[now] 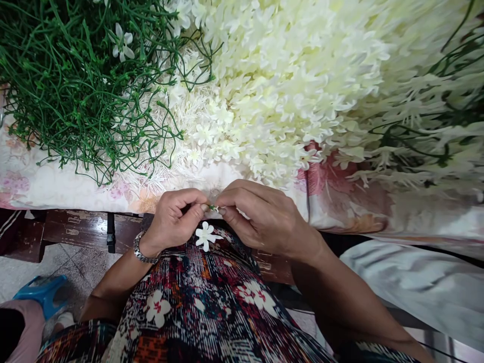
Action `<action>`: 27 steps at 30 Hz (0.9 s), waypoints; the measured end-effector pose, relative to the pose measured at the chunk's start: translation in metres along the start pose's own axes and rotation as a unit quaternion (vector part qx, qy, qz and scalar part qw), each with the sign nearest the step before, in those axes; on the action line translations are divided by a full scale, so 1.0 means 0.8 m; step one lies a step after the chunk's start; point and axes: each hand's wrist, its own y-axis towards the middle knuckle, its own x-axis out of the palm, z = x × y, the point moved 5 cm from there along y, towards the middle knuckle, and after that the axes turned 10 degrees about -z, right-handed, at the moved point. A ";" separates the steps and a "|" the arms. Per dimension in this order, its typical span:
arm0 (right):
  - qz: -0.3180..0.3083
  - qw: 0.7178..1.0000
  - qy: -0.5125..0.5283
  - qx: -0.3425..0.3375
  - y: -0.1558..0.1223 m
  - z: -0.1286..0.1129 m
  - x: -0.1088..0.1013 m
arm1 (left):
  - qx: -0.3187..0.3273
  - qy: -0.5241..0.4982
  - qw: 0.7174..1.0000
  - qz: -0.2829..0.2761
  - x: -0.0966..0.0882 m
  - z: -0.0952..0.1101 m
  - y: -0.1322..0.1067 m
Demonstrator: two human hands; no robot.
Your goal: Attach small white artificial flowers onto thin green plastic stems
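Note:
My left hand point(177, 218), with a metal watch on its wrist, pinches a thin green plastic stem point(213, 207) between thumb and forefinger. From the other side, my right hand point(260, 214) closes thumb and forefinger on a small pale piece at the tip of that stem; the fingers mostly hide it. Just below the fingertips a white artificial flower point(204, 235) shows against the dark patterned clothing; whether it rests there or hangs I cannot tell. Both hands are at the table's near edge.
A tangled heap of green plastic stems point(75, 91) lies at the left on the table, one white blossom point(122, 43) among them. Cream petals point(295, 75) are piled across the middle and right. A floral cloth point(75, 186) covers the table. A blue stool point(41, 295) stands lower left.

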 end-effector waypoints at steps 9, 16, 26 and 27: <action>-0.007 1.000 0.018 0.007 0.001 0.002 0.003 | 0.023 0.042 0.999 0.002 0.001 0.005 0.001; -0.006 1.000 0.022 0.011 0.002 0.002 0.003 | 0.034 0.050 0.998 0.013 0.002 0.006 0.001; -0.006 0.999 0.040 0.021 0.001 0.001 0.000 | -0.002 0.002 1.000 0.002 0.001 0.001 0.001; -0.003 0.999 0.046 0.020 0.001 0.000 -0.002 | -0.010 -0.023 1.000 0.001 0.000 -0.001 0.000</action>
